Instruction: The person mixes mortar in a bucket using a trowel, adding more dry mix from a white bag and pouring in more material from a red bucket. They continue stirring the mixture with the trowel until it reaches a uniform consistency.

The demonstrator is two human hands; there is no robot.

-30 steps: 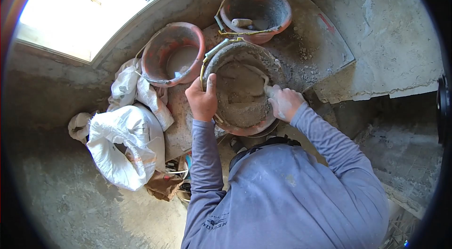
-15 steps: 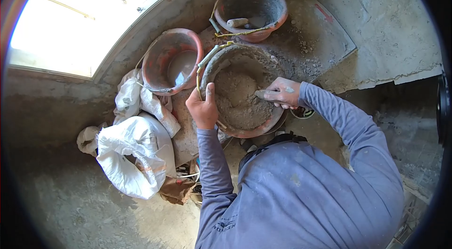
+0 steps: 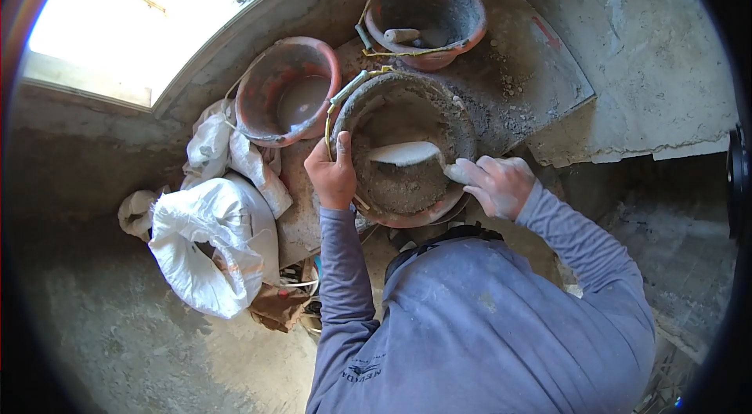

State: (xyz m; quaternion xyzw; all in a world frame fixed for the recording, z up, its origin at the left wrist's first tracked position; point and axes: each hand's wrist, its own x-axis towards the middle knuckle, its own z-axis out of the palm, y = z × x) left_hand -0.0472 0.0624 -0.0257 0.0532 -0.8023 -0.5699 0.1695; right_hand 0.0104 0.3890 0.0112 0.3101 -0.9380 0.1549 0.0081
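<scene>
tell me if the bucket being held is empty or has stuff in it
Partly full: the held bucket has grey, crumbly mix below its rim, with the trowel over it.

The left hand's fingers [image 3: 343, 149] grip the rim of a bucket of grey mix [image 3: 401, 202], while just beyond the right hand's fingers [image 3: 475, 173], closed on the handle, a pale trowel blade [image 3: 404, 154] reaches over the mix, with a red bucket [image 3: 287, 93] past the left fingertips.

We see harsh glare blowing out the window [image 3: 157, 14] at upper left, dim corners around it, and wide-angle bending inside a dark round border.
</scene>
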